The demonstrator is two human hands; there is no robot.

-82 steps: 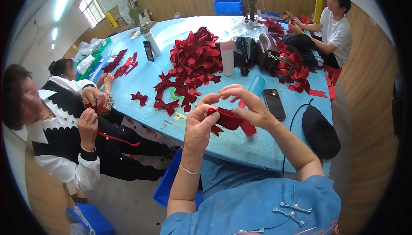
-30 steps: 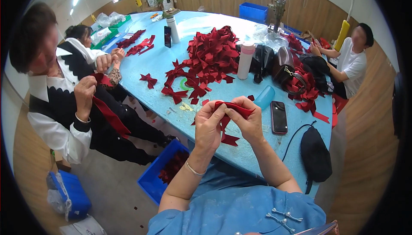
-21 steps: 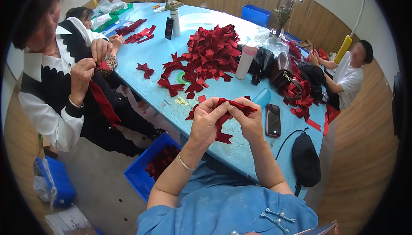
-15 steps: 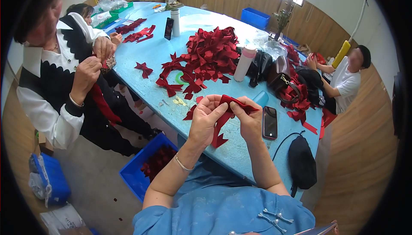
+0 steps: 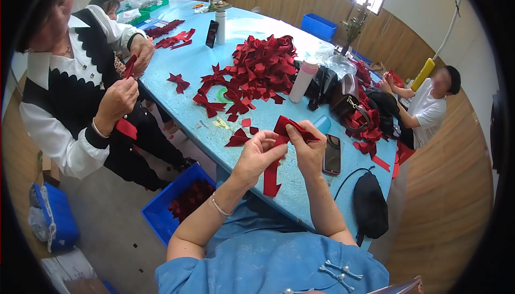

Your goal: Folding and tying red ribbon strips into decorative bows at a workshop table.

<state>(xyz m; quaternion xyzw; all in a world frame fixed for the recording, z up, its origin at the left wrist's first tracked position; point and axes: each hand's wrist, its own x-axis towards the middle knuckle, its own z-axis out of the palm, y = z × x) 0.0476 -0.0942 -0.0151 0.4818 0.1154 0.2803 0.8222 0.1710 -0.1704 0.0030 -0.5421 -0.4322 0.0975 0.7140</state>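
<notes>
Both hands work a red ribbon strip (image 5: 283, 133) above the blue table (image 5: 188, 79), near its front edge. The left hand (image 5: 258, 153) pinches the folded centre between thumb and forefingers; the right hand (image 5: 308, 146) closes its fingertips on the upper loop — a loose tail hangs below the left fingers. Step in hand, by judgement: folding the strip into a bow shape. The next move calls for a steady pinch at the centre while the free loop is aligned. A pile of red bows (image 5: 257, 71) lies beyond the fingers; a phone (image 5: 332, 154) lies just right of them.
</notes>
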